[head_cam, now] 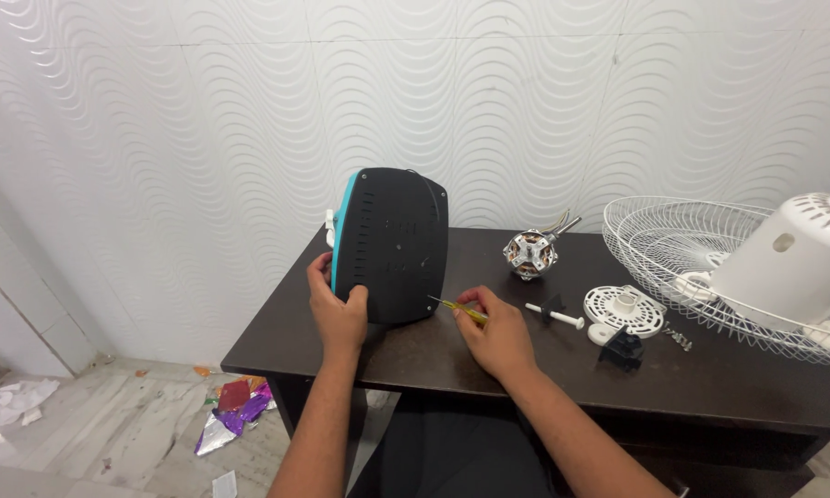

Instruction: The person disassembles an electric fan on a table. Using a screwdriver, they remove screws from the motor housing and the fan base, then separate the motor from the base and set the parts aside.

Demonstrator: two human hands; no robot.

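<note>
I see my left hand (337,309) wrapped around the near left edge of a black plastic fan base with a teal rim (392,245), holding it upright on edge on the dark brown wooden table (710,378), its vented underside turned toward me. My right hand (495,334) is closed in a pinch on a slim yellow-handled screwdriver (455,307), whose tip points left and sits just beside the lower right corner of the base — whether it touches I cannot tell.

To the right of the base, farther back on the table, lies a small bare metal fan motor with a shaft (531,253). Nearer and to the right of my right hand rests a white pin with a black collar (553,314), then a round white slotted plastic disc (624,307) and a small black plastic block (622,349) just near of it. At the far right a white wire fan guard (682,235) lies flat, with a white plastic motor housing (788,261) resting in it.

On the floor to the left, below the table's edge, crumpled foil wrappers (233,410) lie in purple, red and silver — scraps of white paper (18,399) sit farther left.
</note>
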